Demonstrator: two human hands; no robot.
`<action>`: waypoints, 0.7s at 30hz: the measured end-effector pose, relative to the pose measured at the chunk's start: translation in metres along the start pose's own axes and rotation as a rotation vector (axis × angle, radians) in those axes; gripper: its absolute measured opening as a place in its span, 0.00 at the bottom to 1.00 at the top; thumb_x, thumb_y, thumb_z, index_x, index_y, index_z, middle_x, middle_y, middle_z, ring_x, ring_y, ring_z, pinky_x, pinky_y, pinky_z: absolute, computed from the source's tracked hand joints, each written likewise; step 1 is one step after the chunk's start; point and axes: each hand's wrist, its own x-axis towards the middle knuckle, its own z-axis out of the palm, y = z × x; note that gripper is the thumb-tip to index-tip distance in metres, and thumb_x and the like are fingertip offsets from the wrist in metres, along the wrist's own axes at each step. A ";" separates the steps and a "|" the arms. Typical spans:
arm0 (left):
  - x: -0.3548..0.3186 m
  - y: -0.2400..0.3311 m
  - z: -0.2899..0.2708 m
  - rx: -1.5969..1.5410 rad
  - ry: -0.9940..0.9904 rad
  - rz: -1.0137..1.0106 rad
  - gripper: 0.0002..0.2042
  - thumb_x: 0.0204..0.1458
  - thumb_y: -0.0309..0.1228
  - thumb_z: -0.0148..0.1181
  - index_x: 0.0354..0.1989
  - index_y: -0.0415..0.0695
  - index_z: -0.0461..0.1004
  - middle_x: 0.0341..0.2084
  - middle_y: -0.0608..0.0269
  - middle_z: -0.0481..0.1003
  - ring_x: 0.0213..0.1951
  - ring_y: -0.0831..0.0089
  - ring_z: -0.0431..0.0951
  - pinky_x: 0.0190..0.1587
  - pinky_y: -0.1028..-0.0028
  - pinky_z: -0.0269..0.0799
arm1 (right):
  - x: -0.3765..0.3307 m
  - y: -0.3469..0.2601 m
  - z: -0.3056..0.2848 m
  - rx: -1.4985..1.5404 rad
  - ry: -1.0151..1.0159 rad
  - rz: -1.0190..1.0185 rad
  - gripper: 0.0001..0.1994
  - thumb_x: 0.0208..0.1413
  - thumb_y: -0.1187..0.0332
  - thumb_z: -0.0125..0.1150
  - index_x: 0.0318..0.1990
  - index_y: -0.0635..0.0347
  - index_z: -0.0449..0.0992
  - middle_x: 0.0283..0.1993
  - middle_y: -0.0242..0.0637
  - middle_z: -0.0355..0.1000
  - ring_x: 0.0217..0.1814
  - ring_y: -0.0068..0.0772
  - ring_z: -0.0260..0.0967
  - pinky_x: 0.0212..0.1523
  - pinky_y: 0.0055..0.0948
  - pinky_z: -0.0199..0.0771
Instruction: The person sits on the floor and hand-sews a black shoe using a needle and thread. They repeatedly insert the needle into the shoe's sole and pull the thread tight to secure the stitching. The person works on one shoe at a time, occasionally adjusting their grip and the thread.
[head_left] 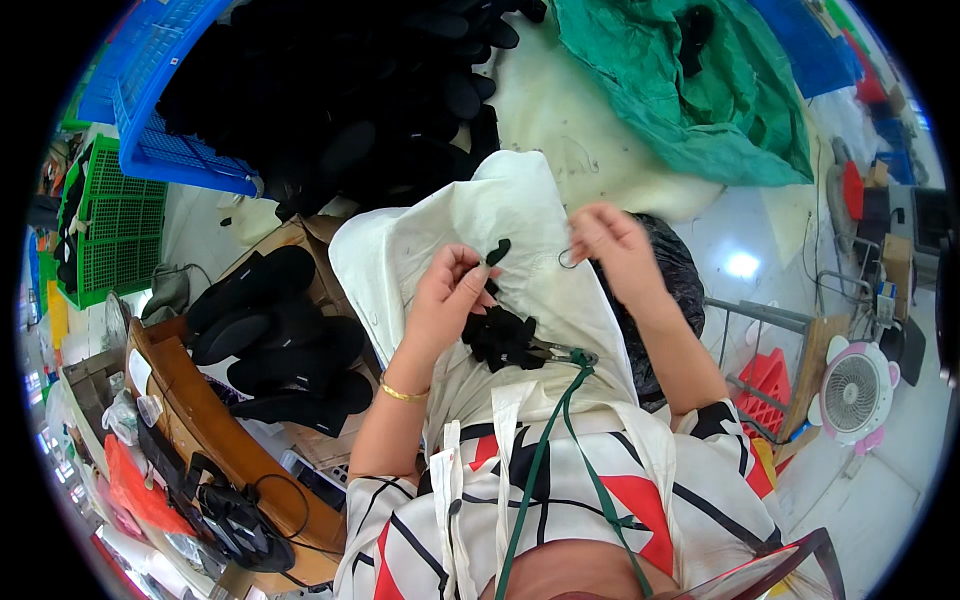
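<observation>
So your left hand (445, 295) is curled nearly closed, thumb and fingertips pinching a small black strap piece (497, 252) that sticks up over the white cloth (520, 200) across your lap. Your right hand (612, 240) is closed up too, pinching something thin at the cloth's edge (too small to tell what). More black pieces (503, 338) sit piled just below your left hand, next to the scissors (560, 353).
</observation>
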 end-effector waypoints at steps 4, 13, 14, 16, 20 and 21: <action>-0.015 0.009 0.010 0.482 0.088 0.300 0.12 0.56 0.24 0.63 0.46 0.40 0.69 0.36 0.65 0.74 0.35 0.80 0.72 0.37 0.81 0.69 | -0.002 0.016 0.036 -0.018 -0.290 0.227 0.15 0.66 0.61 0.56 0.48 0.66 0.75 0.37 0.30 0.73 0.37 0.20 0.72 0.41 0.24 0.76; -0.026 0.005 -0.007 0.370 0.066 0.304 0.15 0.53 0.28 0.67 0.48 0.41 0.75 0.37 0.61 0.75 0.34 0.73 0.75 0.35 0.76 0.71 | -0.008 0.024 0.057 -0.132 -0.304 -0.001 0.09 0.61 0.69 0.63 0.45 0.64 0.77 0.37 0.27 0.73 0.37 0.16 0.68 0.39 0.19 0.69; -0.027 0.005 -0.008 0.403 0.070 0.315 0.14 0.53 0.27 0.67 0.47 0.41 0.76 0.37 0.62 0.75 0.35 0.73 0.75 0.36 0.76 0.71 | -0.009 0.021 0.058 -0.166 -0.314 -0.022 0.09 0.60 0.70 0.64 0.46 0.64 0.77 0.37 0.27 0.72 0.38 0.16 0.67 0.40 0.19 0.68; -0.028 0.006 -0.008 0.472 0.071 0.337 0.12 0.53 0.26 0.67 0.46 0.41 0.78 0.37 0.63 0.76 0.36 0.75 0.74 0.38 0.77 0.70 | -0.012 0.016 0.064 -0.272 -0.284 -0.141 0.07 0.60 0.71 0.63 0.42 0.64 0.77 0.35 0.31 0.73 0.35 0.21 0.69 0.38 0.21 0.70; -0.031 0.003 -0.007 0.597 0.111 0.441 0.11 0.52 0.25 0.67 0.44 0.40 0.78 0.34 0.61 0.77 0.34 0.70 0.75 0.37 0.76 0.70 | -0.017 0.028 0.069 -0.434 -0.212 -0.391 0.05 0.59 0.71 0.63 0.36 0.64 0.77 0.31 0.37 0.71 0.30 0.30 0.69 0.34 0.27 0.69; -0.032 0.000 -0.008 0.600 0.101 0.434 0.11 0.52 0.25 0.66 0.44 0.40 0.78 0.33 0.60 0.76 0.34 0.70 0.75 0.37 0.75 0.70 | -0.018 0.029 0.070 -0.466 -0.214 -0.411 0.06 0.58 0.71 0.63 0.35 0.64 0.76 0.29 0.37 0.70 0.29 0.30 0.69 0.33 0.28 0.68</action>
